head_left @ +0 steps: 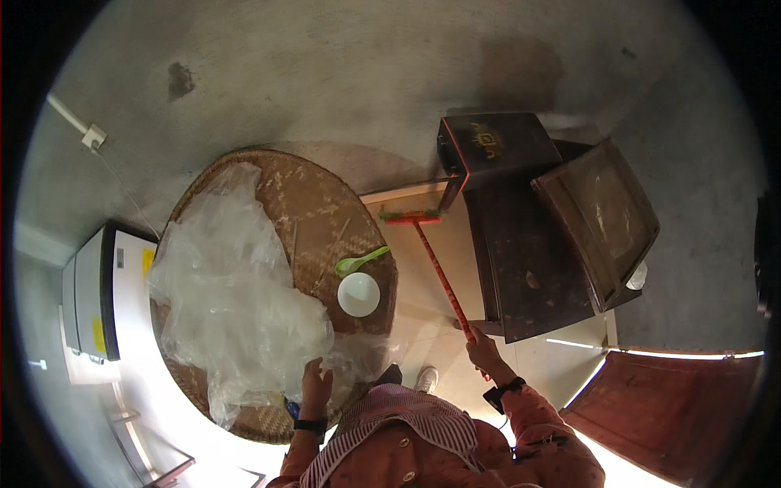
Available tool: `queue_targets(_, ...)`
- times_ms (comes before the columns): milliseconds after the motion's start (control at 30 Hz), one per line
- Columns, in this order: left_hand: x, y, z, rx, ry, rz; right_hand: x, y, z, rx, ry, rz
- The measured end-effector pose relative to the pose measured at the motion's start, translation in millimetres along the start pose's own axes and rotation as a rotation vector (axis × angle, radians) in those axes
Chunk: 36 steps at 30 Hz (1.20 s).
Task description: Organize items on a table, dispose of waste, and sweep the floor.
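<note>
My right hand (pixel 486 355) is wrapped round the red handle of a broom (pixel 442 281). The broom slants up and to the left, and its red head with green bristles is near the wall, between the round woven tray and the dark table. My left hand (pixel 316 387) has its fingers apart and is by the lower edge of a crumpled clear plastic sheet (pixel 236 301); I cannot tell whether it touches it. The sheet covers much of the round woven tray (pixel 317 183). A white bowl (pixel 359 294) and a green spoon (pixel 355 263) lie at the tray's right side.
To the right stands a dark wooden table (pixel 529 276) with a black box (pixel 500 146) and a wooden framed panel (pixel 604 220) on it. A white fridge-like appliance (pixel 130 293) is at the left. A reddish-brown panel (pixel 667 407) stands at the lower right.
</note>
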<state>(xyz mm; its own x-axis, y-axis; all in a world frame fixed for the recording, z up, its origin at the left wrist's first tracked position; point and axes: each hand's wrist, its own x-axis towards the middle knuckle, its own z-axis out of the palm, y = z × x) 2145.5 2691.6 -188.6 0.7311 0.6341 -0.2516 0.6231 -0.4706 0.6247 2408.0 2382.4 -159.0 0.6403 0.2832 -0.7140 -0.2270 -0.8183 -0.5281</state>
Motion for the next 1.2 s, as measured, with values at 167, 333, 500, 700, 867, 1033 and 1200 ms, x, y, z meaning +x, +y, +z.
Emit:
queue_targets(167, 9.8, 18.7, 2.4, -0.024, -0.077, -0.046, 100.6, 45.3, 29.3, -0.282, 0.329, -0.442)
queue_targets(333, 15.7, 14.2, 9.1, -0.002, -0.115, -0.015, 166.3, -36.1, 1.4, -0.211, 0.197, -0.256)
queue_targets(500, 24.0, 13.9, 8.9, -0.018, -0.135, 0.095, 152.5, -3.3, 23.7, -0.235, 0.195, -0.232)
queue_targets(700, 29.4, 15.7, -6.5, -0.090, -0.191, -0.007, -6.9, -2.3, -42.5, -0.260, -0.109, -0.194)
queue_targets(867, 41.7, 2.3, -1.0, 0.041, -0.226, 0.227, 28.3, 4.5, 4.9, -0.481, 0.081, -0.366)
queue_targets(1033, 40.1, 32.7, -3.3, -0.083, -0.247, 0.215, 130.1, 10.4, 60.3, -0.425, 0.341, -0.535)
queue_targets(1200, -1.8, 20.9, -7.6, -0.041, -0.166, 0.300, 67.7, 69.2, 112.9, -0.272, 0.098, -0.028)
